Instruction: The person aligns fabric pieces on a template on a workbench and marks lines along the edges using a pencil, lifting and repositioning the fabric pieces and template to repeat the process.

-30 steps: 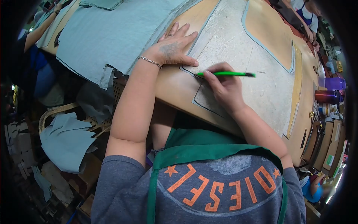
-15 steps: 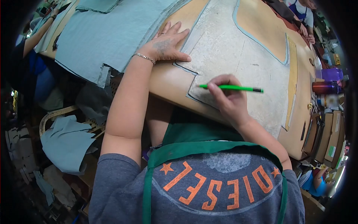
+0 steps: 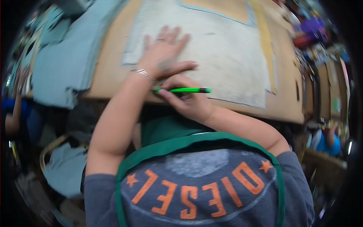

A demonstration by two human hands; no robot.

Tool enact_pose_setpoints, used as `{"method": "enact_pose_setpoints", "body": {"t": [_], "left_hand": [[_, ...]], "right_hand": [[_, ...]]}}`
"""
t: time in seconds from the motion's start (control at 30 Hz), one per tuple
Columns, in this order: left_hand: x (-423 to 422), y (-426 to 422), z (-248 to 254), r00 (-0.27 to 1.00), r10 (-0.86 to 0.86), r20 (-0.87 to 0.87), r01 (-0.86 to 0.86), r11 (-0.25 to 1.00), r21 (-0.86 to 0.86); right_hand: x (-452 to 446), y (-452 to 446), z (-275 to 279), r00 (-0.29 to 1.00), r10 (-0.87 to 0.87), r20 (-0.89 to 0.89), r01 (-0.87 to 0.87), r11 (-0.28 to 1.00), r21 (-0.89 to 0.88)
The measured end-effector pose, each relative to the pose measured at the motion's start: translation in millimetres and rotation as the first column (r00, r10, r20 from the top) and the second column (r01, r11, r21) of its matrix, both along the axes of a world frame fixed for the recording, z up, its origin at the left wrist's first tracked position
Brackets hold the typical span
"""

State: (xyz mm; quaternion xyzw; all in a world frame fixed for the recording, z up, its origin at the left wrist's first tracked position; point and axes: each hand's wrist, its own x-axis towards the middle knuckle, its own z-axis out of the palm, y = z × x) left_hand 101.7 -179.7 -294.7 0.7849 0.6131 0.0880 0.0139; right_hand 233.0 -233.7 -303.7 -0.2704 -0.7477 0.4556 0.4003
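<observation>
A large whitish template sheet (image 3: pixel 227 56) lies on the tan table, with a blue-grey sheet showing along its left edge. My left hand (image 3: pixel 166 55) rests on the template, fingers spread flat, thumb pointing right. Just below it, near the table's front edge, my right hand (image 3: pixel 187 99) grips a green pencil (image 3: pixel 191 90). The pencil lies nearly level, its dark band and green end to the right, its tip by my left wrist near the template's lower left corner. Motion blur hides whether the tip touches the surface.
Stacked blue-grey sheets (image 3: pixel 72 56) cover the table's left part. A yellow strip (image 3: pixel 266 45) runs along the template's right side. Cardboard boxes (image 3: pixel 334 85) and a purple container (image 3: pixel 312 25) stand at right. Another person's arm (image 3: pixel 16 106) shows at far left.
The view has shifted, with the template now squarer to me. My left hand has moved fully onto the template. My right hand, still holding the pencil, has come left beside my left wrist.
</observation>
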Motion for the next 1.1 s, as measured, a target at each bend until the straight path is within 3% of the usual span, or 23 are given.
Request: {"method": "enact_pose_setpoints", "body": {"t": [0.07,0.13,0.27,0.47,0.57,0.63,0.67,0.7,0.77,0.9,0.93,0.97,1.03,1.1], "left_hand": [[2,-1,3,0.999,-0.002,-0.05,0.001,1.0,-0.007],[4,-1,7,0.997,0.014,-0.071,-0.016,0.999,-0.031],[7,0,11,0.994,0.027,-0.107,-0.036,0.996,-0.078],[8,1,8,0.99,0.026,-0.14,-0.037,0.997,-0.074],[9,2,10,0.991,0.026,-0.132,-0.036,0.997,-0.075],[10,1,11,0.991,0.035,-0.131,-0.044,0.997,-0.069],[9,1,10,0.993,0.025,-0.118,-0.032,0.998,-0.058],[10,1,8,0.994,0.024,-0.11,-0.029,0.998,-0.051],[8,1,5,0.997,0.008,-0.079,-0.012,0.999,-0.046],[-9,-1,2,0.999,-0.027,-0.016,0.027,0.999,-0.042],[-22,-7,7,0.999,0.038,-0.001,-0.038,0.998,-0.05],[-33,-14,12,0.995,0.097,0.016,-0.096,0.994,-0.06],[-58,-24,20,0.981,0.194,0.017,-0.189,0.97,-0.152],[-77,-39,16,0.977,0.212,0.009,-0.206,0.959,-0.192]], "right_hand": [[25,1,3,1.0,-0.002,0.016,0.002,1.0,-0.026],[57,6,3,1.0,-0.021,0.007,0.021,0.998,0.057],[135,9,12,0.999,-0.004,0.038,0.009,0.992,-0.124],[239,-3,20,0.97,-0.238,0.047,0.239,0.905,-0.352],[278,-8,20,0.93,-0.361,0.062,0.36,0.87,-0.338],[285,-7,27,0.893,-0.445,0.065,0.447,0.862,-0.24],[282,-6,31,0.888,-0.46,0.017,0.452,0.863,-0.227],[266,-5,37,0.871,-0.487,-0.063,0.44,0.831,-0.34],[221,-1,37,0.917,-0.39,-0.084,0.339,0.873,-0.35],[103,7,30,0.991,-0.004,-0.135,-0.033,0.962,-0.271],[76,8,26,0.994,0.041,-0.098,-0.059,0.98,-0.19],[52,8,24,0.99,0.066,-0.126,-0.098,0.958,-0.268],[16,9,9,0.99,0.083,-0.114,-0.106,0.971,-0.213],[-3,9,3,0.994,0.074,-0.084,-0.086,0.985,-0.153]]}}
